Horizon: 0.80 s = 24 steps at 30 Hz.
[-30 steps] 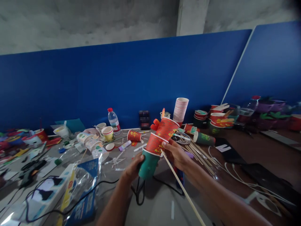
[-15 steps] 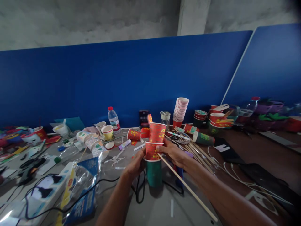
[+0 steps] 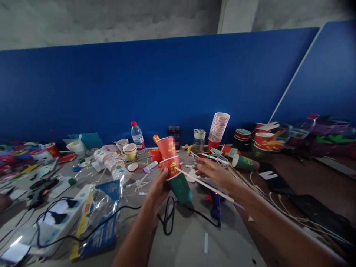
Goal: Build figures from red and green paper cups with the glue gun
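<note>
Red and green paper cups form a tilted column [image 3: 170, 168] just left of the blue glue gun [image 3: 216, 210], its top leaning to the person's left. The green cup [image 3: 181, 188] is lowest, nearest that gun, with the two red ones above it. From where I stand, the likeliest trouble is the long wooden stick [image 3: 205, 184], which juts from the middle cup across the space above the gun: a knock from the right forearm could lever it loose or bend the paper wall. Only one hand supports the column, so a weak joint could sag, and squeezing hard could dent the cup. The black cord [image 3: 167, 234], looped left of the gun, could snag and drag it; if its tip is hot, a careless brush could burn skin.

The left hand [image 3: 159, 187] is clamped on the column's left side, thumb up against the middle cup, its forearm rising from below. The right hand [image 3: 213, 171] is apart from the cups, beyond the gun, palm lowered and fingers loosely spread toward the left. Its forearm slants in from the lower right, behind the stick. Whether those fingertips touch the thin sticks [image 3: 194, 154] beyond the gun, I cannot tell.
</note>
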Tool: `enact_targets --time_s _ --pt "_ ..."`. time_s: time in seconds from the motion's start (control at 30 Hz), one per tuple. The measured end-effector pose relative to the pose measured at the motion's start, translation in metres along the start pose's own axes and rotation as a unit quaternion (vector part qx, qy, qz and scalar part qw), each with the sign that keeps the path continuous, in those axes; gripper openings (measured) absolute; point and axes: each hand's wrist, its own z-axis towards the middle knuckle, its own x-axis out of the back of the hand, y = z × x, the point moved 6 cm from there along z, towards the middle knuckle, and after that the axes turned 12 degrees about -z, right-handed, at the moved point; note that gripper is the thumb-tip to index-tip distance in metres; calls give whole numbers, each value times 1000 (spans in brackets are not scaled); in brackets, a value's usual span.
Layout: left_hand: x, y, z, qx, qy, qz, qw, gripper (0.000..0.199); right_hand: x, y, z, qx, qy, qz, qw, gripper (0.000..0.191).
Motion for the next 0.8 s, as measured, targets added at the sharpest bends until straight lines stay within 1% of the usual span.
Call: enact_targets --time_s 0.07,0.1,0.13,0.17,0.23,0.3,0.4,0.43,0.5,0.57,0.7,0.8 --pt "4 5 2 -15 23 -11 1000 43 21 4 -13 44 16 -123 991 36" --pt "4 7 2 -24 28 -15 999 42 33 8 -20 54 41 -178 982 34" --pt "3 9 2 -34 26 -16 999 41 43 14 -28 49 68 -229 970 31" --pt "2 11 2 -43 17 -14 999 41 51 21 -35 35 82 -278 957 29" --pt "-3 14 1 -54 -11 -5 998 45 59 34 -50 12 96 -347 933 27" --pt "-5 15 0 -55 -29 5 998 50 57 45 -63 2 76 -371 926 27" --pt "-4 17 0 -56 -35 15 998 55 41 62 -81 -24 4 -330 944 27" --pt "-4 18 0 -57 -37 17 998 56 36 68 -86 -36 -9 -312 949 28" --pt "-5 19 0 -57 -39 18 997 60 29 77 -92 -60 3 -299 952 30" --pt "-5 19 1 -57 -34 18 998 63 24 83 -94 -75 35 -321 943 34" --pt "-2 23 2 -70 -11 11 997 58 11 85 -87 -107 71 -400 907 45" --pt "1 29 2 -96 0 -4 995 53 4 83 -80 -134 88 -451 878 60"
